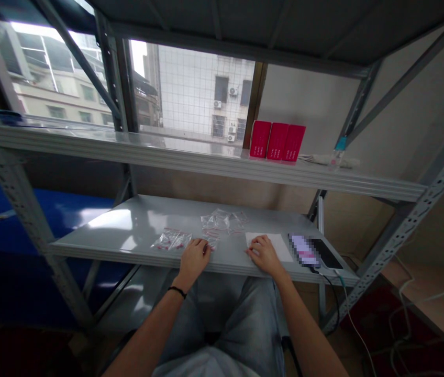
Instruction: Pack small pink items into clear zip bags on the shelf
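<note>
Looking down at the grey steel shelf (135,230), I see my right hand (264,255) lying slightly spread on white paper (283,246) at its front edge, my left hand (196,260) curled, fingertips near a clear plastic bag (211,242). These small bags should be light, soft, slippery, best pinched at an edge; their contents are too small to tell.

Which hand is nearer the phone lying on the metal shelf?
The right hand. It rests on a white sheet of paper just beside the phone. The left hand is farther off along the shelf, by the small plastic bags.
</note>
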Tool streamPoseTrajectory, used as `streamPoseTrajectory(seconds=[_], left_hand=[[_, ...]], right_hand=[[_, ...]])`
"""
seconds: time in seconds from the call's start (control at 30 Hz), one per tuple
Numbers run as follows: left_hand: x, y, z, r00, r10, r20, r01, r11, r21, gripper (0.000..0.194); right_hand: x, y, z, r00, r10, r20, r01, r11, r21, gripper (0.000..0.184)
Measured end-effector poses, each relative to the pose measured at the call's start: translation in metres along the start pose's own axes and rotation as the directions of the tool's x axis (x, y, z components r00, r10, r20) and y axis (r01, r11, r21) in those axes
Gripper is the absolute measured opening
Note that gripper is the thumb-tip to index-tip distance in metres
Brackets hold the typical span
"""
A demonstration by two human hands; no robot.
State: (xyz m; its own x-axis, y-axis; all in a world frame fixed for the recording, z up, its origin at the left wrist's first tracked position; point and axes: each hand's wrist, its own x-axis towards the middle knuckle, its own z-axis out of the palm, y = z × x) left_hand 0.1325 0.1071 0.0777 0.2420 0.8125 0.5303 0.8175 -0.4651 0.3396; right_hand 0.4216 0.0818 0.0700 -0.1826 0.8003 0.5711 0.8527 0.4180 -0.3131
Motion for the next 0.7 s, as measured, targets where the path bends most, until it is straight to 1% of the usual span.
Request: streamPoseTrajectory(seconds=[0.07, 0.13, 0.2, 0.27, 0.37, 0.5, 0.6, 0.63, 0.67, 0.7], left_hand=[[0.0, -0.001, 0.0, 1.0, 0.0, -0.01, 0.0, 1.0, -0.023, 0.021], [-0.001, -0.001, 0.001, 1.0, -0.005, -0.023, 0.004, 0.999, -0.054, 0.022], [-0.001, -0.002, 0.002, 0.999, -0.016, -0.038, 0.013, 0.995, -0.094, 0.023], [-0.001, -0.003, 0.003, 0.998, -0.039, -0.056, 0.03, 0.989, -0.143, 0.023], [0.002, -0.005, 0.004, 0.991, -0.095, -0.09, 0.072, 0.97, -0.234, 0.024], [0.008, -0.009, -0.003, 0.972, -0.195, -0.133, 0.129, 0.91, -0.394, 0.027], [0.006, -0.005, -0.013, 0.956, -0.263, -0.13, 0.162, 0.842, -0.514, 0.03], [0.003, -0.001, -0.018, 0.953, -0.278, -0.118, 0.167, 0.812, -0.559, 0.031], [-0.002, 0.005, -0.023, 0.952, -0.292, -0.088, 0.174, 0.757, -0.63, 0.031], [-0.009, 0.013, -0.028, 0.952, -0.305, -0.034, 0.188, 0.668, -0.72, 0.03]], right_hand=[[0.004, 0.011, -0.002, 0.991, 0.105, -0.083, -0.103, 0.994, 0.028, 0.02], [0.008, 0.025, -0.006, 0.966, 0.206, -0.158, -0.206, 0.978, 0.021, 0.026], [0.012, 0.037, -0.01, 0.94, 0.278, -0.197, -0.283, 0.959, 0.002, 0.029], [0.015, 0.045, -0.011, 0.925, 0.322, -0.202, -0.33, 0.944, -0.01, 0.028], [0.016, 0.047, -0.01, 0.925, 0.341, -0.17, -0.348, 0.937, -0.013, 0.021], [0.017, 0.04, -0.013, 0.923, 0.352, -0.156, -0.355, 0.935, 0.013, 0.02], [0.02, 0.022, -0.025, 0.923, 0.347, -0.166, -0.341, 0.938, 0.063, 0.023], [0.02, 0.012, -0.03, 0.927, 0.337, -0.166, -0.327, 0.941, 0.082, 0.026], [0.02, -0.001, -0.034, 0.936, 0.316, -0.151, -0.3, 0.946, 0.12, 0.03], [0.018, -0.017, -0.038, 0.953, 0.281, -0.115, -0.258, 0.949, 0.18, 0.034]])
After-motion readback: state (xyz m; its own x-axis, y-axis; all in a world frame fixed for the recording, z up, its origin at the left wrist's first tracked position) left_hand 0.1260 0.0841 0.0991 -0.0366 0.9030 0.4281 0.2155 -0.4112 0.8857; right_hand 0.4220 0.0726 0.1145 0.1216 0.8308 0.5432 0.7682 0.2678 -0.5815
